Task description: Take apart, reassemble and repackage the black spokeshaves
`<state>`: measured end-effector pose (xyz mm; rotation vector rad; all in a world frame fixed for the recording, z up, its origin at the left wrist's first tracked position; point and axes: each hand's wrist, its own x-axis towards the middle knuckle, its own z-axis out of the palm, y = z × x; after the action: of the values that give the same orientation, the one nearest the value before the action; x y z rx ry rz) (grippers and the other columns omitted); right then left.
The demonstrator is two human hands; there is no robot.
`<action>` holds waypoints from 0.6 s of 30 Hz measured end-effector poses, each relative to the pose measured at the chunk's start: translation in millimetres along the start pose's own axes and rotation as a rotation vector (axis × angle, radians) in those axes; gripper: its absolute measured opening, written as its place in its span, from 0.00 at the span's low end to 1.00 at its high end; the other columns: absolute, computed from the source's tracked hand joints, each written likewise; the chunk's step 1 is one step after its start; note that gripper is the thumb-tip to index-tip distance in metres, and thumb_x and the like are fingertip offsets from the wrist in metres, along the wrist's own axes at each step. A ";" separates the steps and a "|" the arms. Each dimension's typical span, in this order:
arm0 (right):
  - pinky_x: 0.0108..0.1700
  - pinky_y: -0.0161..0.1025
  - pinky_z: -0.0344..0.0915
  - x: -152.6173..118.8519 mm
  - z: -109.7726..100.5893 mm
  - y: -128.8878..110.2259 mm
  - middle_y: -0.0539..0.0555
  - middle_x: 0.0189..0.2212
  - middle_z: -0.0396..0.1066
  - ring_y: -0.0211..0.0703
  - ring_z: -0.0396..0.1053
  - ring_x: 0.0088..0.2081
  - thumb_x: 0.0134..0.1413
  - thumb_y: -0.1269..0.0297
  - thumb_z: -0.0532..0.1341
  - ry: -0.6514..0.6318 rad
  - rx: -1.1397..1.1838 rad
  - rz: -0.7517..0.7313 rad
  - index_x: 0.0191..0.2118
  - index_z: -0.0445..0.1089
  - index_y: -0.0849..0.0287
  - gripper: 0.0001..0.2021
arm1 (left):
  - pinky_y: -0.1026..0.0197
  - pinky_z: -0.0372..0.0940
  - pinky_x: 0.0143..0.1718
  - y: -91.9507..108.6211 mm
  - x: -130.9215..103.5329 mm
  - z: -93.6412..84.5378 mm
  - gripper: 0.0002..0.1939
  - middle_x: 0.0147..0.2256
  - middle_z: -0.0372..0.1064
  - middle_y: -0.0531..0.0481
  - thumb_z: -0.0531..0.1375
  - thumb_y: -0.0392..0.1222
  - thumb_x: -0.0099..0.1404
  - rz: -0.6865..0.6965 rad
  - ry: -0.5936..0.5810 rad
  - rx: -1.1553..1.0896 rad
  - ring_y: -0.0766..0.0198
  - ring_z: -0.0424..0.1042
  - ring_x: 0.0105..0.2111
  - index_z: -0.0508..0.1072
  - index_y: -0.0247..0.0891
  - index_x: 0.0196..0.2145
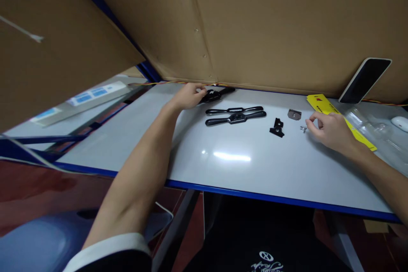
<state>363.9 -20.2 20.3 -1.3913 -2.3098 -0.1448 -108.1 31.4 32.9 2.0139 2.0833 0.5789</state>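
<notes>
At the back of the table, my left hand [190,95] has its fingers curled over the left end of a black spokeshave [214,95]. In front of that lie two more black two-handled pieces, a slim spokeshave body [235,110] and a thicker one [236,118]. My right hand [331,129] is low over the table at the right, thumb and forefinger pinched together. Small silver screws [303,128] lie right at its fingertips; whether one is between them I cannot tell. Nearby are a flat steel blade [294,114] and a black cap plate [277,128].
Yellow card packaging [321,104] and a clear plastic blister [379,129] lie beside my right forearm. A phone [365,80] leans against the cardboard wall [255,25] at the back. A white mouse-like object [400,123] sits at the right edge. The table [204,165] has a blue front edge.
</notes>
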 end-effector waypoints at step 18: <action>0.66 0.68 0.55 1.5 12.6 -4.0 0.60 0.65 0.66 0.64 0.57 0.68 0.71 0.53 0.52 -0.183 0.112 -0.216 0.64 0.68 0.55 0.23 | 0.60 0.49 0.34 42.8 -22.6 -14.2 0.18 0.27 0.66 0.49 0.53 0.49 0.69 0.131 0.146 0.188 0.64 0.57 0.30 0.75 0.34 0.34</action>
<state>355.9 -17.1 10.2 -1.1402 -2.5734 0.0495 -73.1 7.0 59.9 2.2907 2.1731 0.5877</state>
